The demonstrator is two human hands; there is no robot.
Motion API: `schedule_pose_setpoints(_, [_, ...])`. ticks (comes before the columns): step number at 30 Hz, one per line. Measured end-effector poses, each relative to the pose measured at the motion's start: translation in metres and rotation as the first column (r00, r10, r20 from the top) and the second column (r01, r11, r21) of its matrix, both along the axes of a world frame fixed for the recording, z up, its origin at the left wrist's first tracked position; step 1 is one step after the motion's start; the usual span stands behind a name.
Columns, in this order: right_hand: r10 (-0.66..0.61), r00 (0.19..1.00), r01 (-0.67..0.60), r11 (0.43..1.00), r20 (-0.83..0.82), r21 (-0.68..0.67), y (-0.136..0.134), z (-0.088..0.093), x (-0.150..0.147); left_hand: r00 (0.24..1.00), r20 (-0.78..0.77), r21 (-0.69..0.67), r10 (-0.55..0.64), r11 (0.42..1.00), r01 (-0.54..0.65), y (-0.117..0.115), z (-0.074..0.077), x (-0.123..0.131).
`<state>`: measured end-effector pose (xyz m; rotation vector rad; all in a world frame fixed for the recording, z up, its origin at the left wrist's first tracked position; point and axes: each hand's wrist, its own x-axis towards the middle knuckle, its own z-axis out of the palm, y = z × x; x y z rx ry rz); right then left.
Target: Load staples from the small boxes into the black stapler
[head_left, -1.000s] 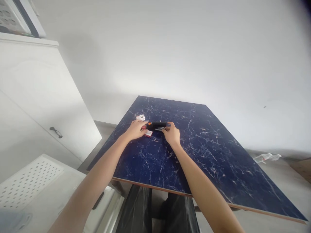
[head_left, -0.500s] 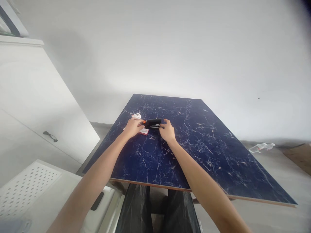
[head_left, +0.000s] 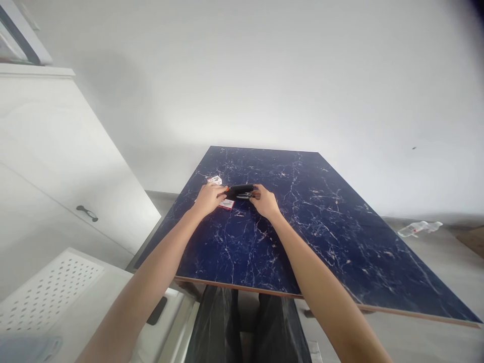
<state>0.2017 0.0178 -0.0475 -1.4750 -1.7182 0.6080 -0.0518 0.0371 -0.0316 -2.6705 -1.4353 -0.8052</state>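
A black stapler (head_left: 242, 188) with an orange part at its left end and a shiny metal strip along its near side lies level between my hands, over the blue table. My left hand (head_left: 210, 198) grips its left end, thumb and fingers closed by the orange part. At the other end, my right hand (head_left: 265, 201) has its thumb and fingers closed on the stapler. Under and beside my left hand is a small white box with red edges (head_left: 227, 204), partly covered. Just beyond that hand lies another small white printed box (head_left: 215, 180).
The dark blue marbled table (head_left: 321, 242) reaches to a pale wall. On the left stand a white cabinet (head_left: 75, 151) and a white unit with a perforated panel (head_left: 49, 287). A clear plastic bottle (head_left: 419, 228) lies on the floor to the right.
My right hand's fingers, apart before near the stapler's right end, have closed onto it. My left hand keeps its grip. The whole view has shifted slightly.
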Motion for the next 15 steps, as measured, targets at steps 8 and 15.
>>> schedule_pose_setpoints(8, [0.012,0.999,-0.011,1.0,-0.041,0.01,0.003,0.003,0.007,0.999,-0.018,-0.039,0.05,0.998,-0.05,-0.007,0.005,0.003])
schedule_pose_setpoints(15, [0.045,0.992,-0.044,0.999,0.121,-0.011,0.004,0.014,0.035,0.998,0.017,-0.055,0.058,0.997,-0.057,-0.009,0.001,0.0])
